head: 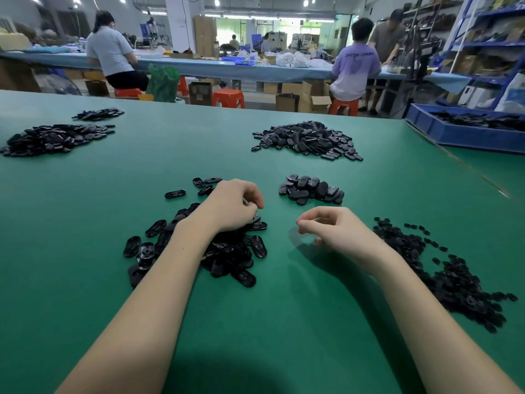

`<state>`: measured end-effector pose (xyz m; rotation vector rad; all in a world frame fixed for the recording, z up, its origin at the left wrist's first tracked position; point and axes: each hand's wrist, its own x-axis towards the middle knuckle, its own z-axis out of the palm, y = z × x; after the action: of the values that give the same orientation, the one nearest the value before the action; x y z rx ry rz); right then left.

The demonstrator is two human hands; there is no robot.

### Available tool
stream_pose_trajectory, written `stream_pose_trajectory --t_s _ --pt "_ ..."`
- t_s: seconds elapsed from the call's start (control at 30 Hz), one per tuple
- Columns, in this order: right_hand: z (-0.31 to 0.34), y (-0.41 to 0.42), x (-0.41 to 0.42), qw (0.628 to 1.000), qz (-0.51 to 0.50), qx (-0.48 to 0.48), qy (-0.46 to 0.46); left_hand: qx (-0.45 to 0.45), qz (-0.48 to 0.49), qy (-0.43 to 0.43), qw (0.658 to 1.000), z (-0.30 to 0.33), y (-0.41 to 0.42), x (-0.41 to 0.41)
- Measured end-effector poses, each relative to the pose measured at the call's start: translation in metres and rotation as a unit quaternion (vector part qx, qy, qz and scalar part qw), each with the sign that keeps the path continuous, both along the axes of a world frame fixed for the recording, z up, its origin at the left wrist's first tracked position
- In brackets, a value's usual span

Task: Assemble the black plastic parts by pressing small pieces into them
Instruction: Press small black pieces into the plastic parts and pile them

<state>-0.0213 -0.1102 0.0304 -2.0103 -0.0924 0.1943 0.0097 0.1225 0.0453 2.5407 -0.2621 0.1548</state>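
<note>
On the green tabletop [85, 211] the left hand [231, 206] curls into the heap of black oval parts [227, 257] near the front edge, seemingly picking one, while the right hand [329, 226], loosely curled and empty, must next fetch a small piece [460, 282].

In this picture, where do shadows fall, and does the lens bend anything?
Head view: the right hand casts a soft dark shadow on the green table just left of it; overhead lamps put small glints on the black parts; the wide lens curves the table's far edge; background workers look slightly soft.
</note>
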Motion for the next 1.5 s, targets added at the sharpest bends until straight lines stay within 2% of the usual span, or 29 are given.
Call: stream_pose_trajectory --t_s 0.37,0.67,0.87,0.93,1.07,1.13,1.27,1.37,1.5 --pt "-0.001 0.009 -0.003 0.998 0.021 -0.057 -0.024 0.147 0.027 0.014 0.989 -0.007 0.005 -0.002" --pt "0.0 0.007 -0.004 0.997 0.033 -0.059 -0.02 0.113 0.038 0.018 0.993 -0.007 -0.005 -0.005" --pt "-0.001 0.007 -0.002 0.998 0.04 -0.053 -0.015 0.122 0.032 0.001 0.992 0.0 -0.01 -0.006" --pt "-0.001 0.006 -0.002 0.999 0.03 -0.038 -0.013 0.086 0.016 -0.008 0.996 0.003 -0.016 -0.007" --pt "0.004 0.003 -0.002 0.998 -0.018 0.049 -0.016 -0.08 -0.036 0.0 0.996 0.011 -0.037 -0.016" --pt "0.006 -0.001 0.0 0.996 -0.042 0.074 -0.037 -0.102 -0.055 -0.01 0.993 0.009 -0.05 -0.02" --pt "0.007 -0.016 0.002 0.995 -0.06 0.044 -0.071 -0.136 -0.065 -0.018 0.988 -0.002 -0.072 -0.025" --pt "0.011 -0.031 0.003 0.997 -0.05 0.022 -0.059 -0.219 -0.067 0.047 0.972 -0.008 -0.082 -0.026" --pt "0.019 -0.051 0.003 1.0 -0.019 -0.003 -0.01 -0.343 -0.097 0.139 0.924 -0.017 -0.091 -0.031"
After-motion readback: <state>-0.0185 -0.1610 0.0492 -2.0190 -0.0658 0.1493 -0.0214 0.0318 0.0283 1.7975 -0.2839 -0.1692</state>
